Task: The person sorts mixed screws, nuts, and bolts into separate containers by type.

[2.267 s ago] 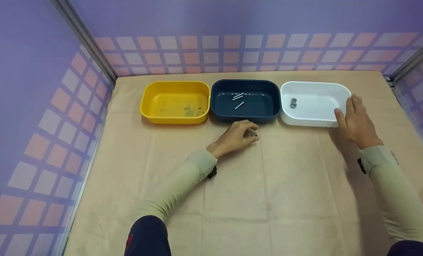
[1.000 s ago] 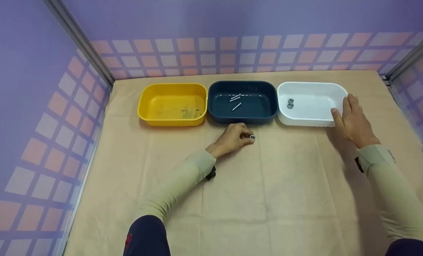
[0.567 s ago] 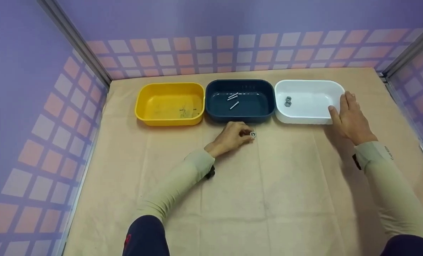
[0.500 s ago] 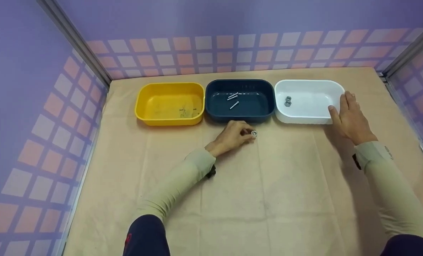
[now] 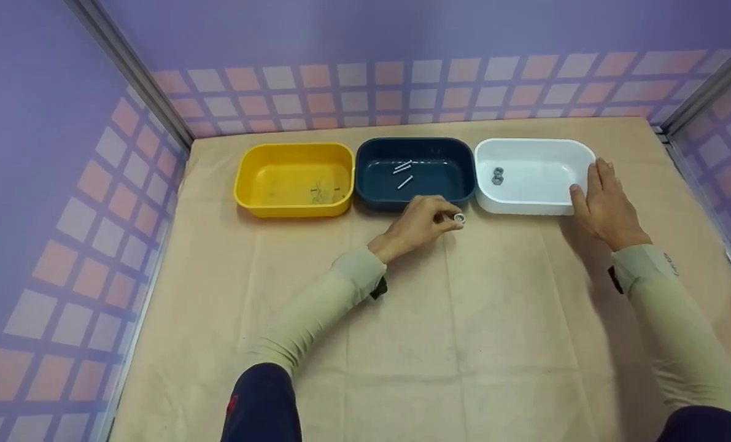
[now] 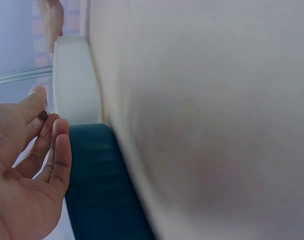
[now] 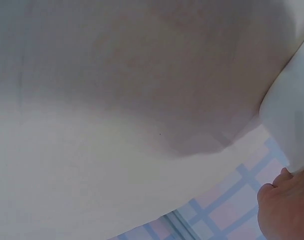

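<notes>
My left hand (image 5: 420,226) pinches a small silver nut (image 5: 459,218) between thumb and fingertips, in front of the dark blue tray (image 5: 419,204). In the left wrist view the nut (image 6: 43,115) shows only as a small dark piece at the fingertips. Two grey nuts (image 5: 498,176) lie at the left inside the white tray (image 5: 528,207). Against that tray's right end rests my right hand (image 5: 611,212), its fingers straight and its thumb at the front rim. The right wrist view catches only part of the right hand (image 7: 286,207) beside the white wall.
Several silver screws (image 5: 405,182) lie in the dark blue tray. At the left of the row, the yellow tray (image 5: 294,211) holds several tiny metal pieces (image 5: 322,195). A beige cloth (image 5: 402,344) covers the table, with patterned panels (image 5: 365,37) behind and at the sides.
My left hand has turned the nut to face up, then moved right and slightly away from me with it, toward the white tray. The right hand keeps its place on the tray.
</notes>
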A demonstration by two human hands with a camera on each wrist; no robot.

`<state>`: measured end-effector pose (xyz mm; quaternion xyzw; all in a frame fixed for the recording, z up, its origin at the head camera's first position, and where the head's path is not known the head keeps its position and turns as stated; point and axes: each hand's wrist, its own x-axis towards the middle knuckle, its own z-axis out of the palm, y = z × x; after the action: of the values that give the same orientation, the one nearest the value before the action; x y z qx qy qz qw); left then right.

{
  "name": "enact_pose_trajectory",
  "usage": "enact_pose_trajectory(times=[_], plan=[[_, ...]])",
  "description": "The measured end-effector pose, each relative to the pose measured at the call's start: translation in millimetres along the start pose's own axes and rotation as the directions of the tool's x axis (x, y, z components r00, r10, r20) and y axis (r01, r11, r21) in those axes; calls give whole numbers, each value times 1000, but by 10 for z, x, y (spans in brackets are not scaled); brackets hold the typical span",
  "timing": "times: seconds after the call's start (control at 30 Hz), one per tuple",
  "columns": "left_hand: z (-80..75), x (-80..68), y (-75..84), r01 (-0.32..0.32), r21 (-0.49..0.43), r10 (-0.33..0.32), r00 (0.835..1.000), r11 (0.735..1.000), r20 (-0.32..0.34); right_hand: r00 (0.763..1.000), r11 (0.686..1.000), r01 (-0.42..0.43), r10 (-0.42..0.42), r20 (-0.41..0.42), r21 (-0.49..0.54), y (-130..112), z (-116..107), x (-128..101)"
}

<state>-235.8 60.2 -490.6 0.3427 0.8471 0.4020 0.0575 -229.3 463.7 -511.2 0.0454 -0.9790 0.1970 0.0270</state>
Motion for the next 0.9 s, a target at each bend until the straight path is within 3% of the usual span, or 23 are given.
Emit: enact_pose_trajectory(times=[0.2,0.47,0.7,0.9], plan=[[14,173,123,-23,-44,23,1000,999,5,1000,1000,-5,5,-18,-10,4,19,-15],[21,360,257,-59,-17,59,998,998,-1,1000,1000,-4,4,-21,-10,-4,39,-5],[25,523,303,-85,-10,84,996,996,-27,999,1000,21,-21,-36,16,7,37,0],[21,629,320,-84,11,84,996,996,-11,1000,1000,5,-5,-28,0,17,32,1]])
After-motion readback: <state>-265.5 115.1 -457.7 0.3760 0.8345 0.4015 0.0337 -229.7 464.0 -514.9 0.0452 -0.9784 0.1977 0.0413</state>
